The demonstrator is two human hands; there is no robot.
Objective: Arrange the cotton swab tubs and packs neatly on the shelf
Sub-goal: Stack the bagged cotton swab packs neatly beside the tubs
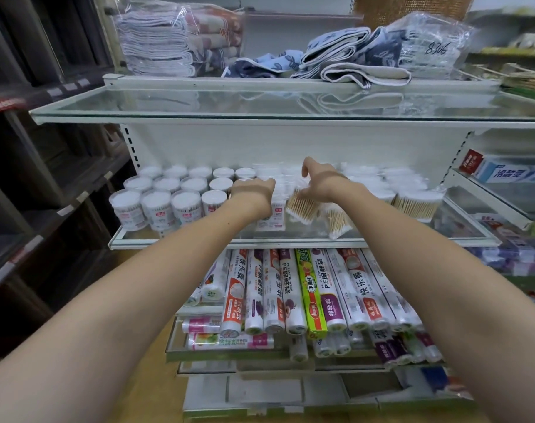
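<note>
- In front of me stands a white shelving unit (pixel 290 141) with glass shelves (pixel 168 106).
- Dark shelving (pixel 31 148) flanks my left.
- Below me is tan floor (pixel 156 377).

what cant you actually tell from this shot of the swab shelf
- Head view: left hand fingers, hidden behind its own back and wrist, so its grip is unclear.
- Tubs labels: too small to read.
- Packs under right hand: blurred, count unclear.
- Shelf right end: cut off by neighbouring shelving.
</note>
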